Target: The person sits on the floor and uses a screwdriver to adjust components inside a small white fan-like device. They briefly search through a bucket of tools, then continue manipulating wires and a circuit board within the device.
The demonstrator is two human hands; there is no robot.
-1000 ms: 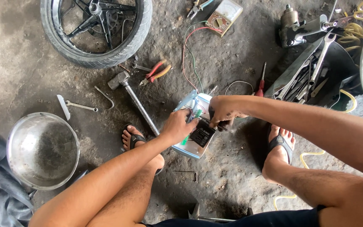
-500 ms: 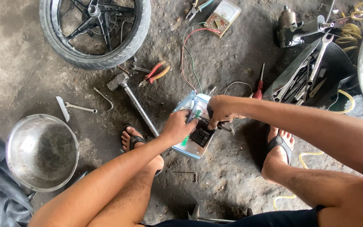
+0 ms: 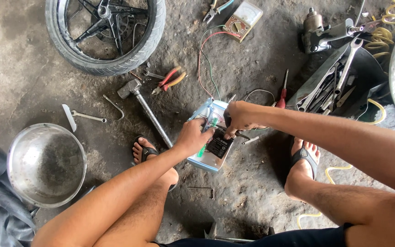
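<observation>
Rough grey concrete floor (image 3: 261, 192), dirty. Both hands on pale-blue case (image 3: 206, 161) between the feet: left hand (image 3: 193, 137) grip closed on its edge, right hand (image 3: 238, 120) pinching a small tool over it. Left of case: hammer (image 3: 145, 106), steel bowl (image 3: 46, 163). Beyond: wheel (image 3: 106, 34), multimeter (image 3: 242, 20).

We count two hands, the left hand (image 3: 193, 137) and the right hand (image 3: 239, 118); one pale blue case (image 3: 206, 161) with one black block (image 3: 219, 147) in it; two sandals (image 3: 146, 152) (image 3: 303, 158); one spoked wheel with tyre (image 3: 106, 34); one hammer (image 3: 143, 107); one red-handled pliers (image 3: 170, 80); one red screwdriver (image 3: 282, 93); one dial meter (image 3: 243, 20); and one metal bowl (image 3: 46, 164).
</observation>
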